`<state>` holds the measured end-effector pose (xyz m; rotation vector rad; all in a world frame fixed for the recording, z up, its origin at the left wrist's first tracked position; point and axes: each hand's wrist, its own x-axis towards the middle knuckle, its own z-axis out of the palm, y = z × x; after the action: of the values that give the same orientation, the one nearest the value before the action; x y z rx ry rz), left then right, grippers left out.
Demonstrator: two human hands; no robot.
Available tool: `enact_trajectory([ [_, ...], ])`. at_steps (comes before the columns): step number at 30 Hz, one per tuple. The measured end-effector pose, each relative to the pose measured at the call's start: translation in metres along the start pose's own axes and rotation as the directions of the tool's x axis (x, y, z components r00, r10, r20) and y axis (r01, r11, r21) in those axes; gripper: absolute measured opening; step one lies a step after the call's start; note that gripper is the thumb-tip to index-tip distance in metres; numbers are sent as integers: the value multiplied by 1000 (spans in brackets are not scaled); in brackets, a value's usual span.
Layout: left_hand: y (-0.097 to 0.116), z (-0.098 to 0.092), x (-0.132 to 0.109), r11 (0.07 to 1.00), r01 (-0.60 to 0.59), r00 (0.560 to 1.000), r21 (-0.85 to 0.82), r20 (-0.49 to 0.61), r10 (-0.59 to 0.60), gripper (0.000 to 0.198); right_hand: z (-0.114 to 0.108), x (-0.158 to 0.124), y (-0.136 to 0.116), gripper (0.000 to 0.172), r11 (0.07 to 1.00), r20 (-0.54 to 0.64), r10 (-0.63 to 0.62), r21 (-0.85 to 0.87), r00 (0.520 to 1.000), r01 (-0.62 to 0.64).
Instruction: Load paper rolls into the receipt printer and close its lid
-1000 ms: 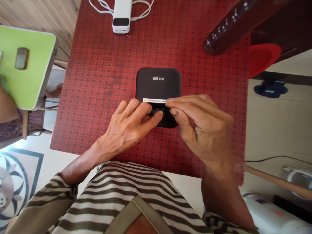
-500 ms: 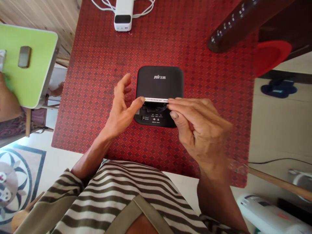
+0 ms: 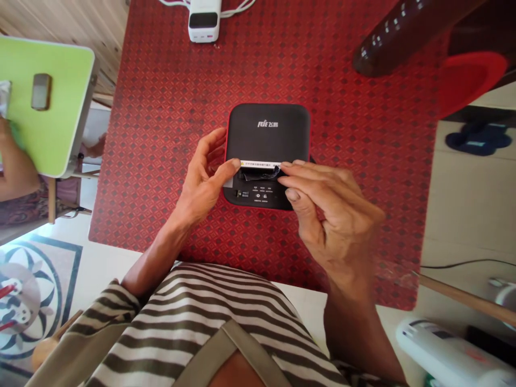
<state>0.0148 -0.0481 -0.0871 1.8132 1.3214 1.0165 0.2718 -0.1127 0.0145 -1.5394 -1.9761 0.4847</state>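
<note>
A black receipt printer [image 3: 268,142] with a white logo lies flat on the red patterned table. A white warning strip [image 3: 260,164] crosses its top above a dark slot. Crumpled clear film [image 3: 264,174] shows along that slot. My left hand [image 3: 207,174] is at the printer's left side, its thumb on top by the strip's left end and its fingers curled against the side edge. Pinched together at the slot's right end, the fingers of my right hand [image 3: 322,199] hold the film's end; they hide the printer's lower right part.
A white power bank [image 3: 203,24] with white cables lies at the table's far edge. A dark brown cylindrical object [image 3: 379,51] leans in at upper right, near a red stool [image 3: 467,80]. On the left, another person's arm [image 3: 14,161] rests by a green table [image 3: 64,97] holding a phone [image 3: 41,91].
My left fingers have closed in against the printer's side. The film at the slot shows more plainly by my right fingertips. The camera view has shifted slightly.
</note>
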Motion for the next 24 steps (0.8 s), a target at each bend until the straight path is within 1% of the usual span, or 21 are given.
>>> enact_trajectory([
  [1, 4, -1, -2, 1000, 6, 1000, -19, -7, -6, 65, 1, -3, 0, 43, 1000, -43, -11, 13, 999, 11],
  [3, 12, -6, -6, 999, 18, 1000, -43, 1, -18, 59, 3, -14, 0, 41, 1000, -186, -23, 13, 982, 26],
  [5, 17, -11, -12, 998, 28, 999, -57, 41, -26, 61, 8, -26, 2, 41, 999, -278, 32, -4, 960, -34],
  [6, 17, -13, -14, 996, 36, 998, -83, 61, -31, 63, 12, -33, 4, 41, 997, -293, 78, 0, 953, -82],
  [8, 15, -16, -17, 976, 52, 997, -210, 75, -37, 66, 23, -45, 11, 37, 990, -324, 138, 37, 936, -133],
  [11, 9, -16, -18, 880, 77, 997, -468, 56, -57, 69, 40, -55, 22, 34, 989, -399, 137, 110, 907, -101],
  [12, 7, -15, -17, 850, 84, 996, -519, 53, -66, 70, 45, -57, 26, 36, 989, -409, 134, 117, 903, -94],
  [14, 5, -14, -17, 824, 103, 995, -556, 60, -83, 71, 50, -59, 30, 37, 987, -403, 147, 117, 903, -109],
  [16, 5, -11, -17, 832, 106, 994, -545, 53, -92, 70, 51, -58, 31, 37, 986, -400, 157, 113, 903, -121],
  [21, 10, -2, -20, 879, 74, 995, -472, -24, -97, 68, 50, -59, 30, 40, 975, -378, 215, 144, 901, -172],
  [24, 13, 4, -21, 866, 60, 996, -496, -31, -88, 67, 53, -60, 30, 45, 962, -351, 256, 181, 901, -203],
])
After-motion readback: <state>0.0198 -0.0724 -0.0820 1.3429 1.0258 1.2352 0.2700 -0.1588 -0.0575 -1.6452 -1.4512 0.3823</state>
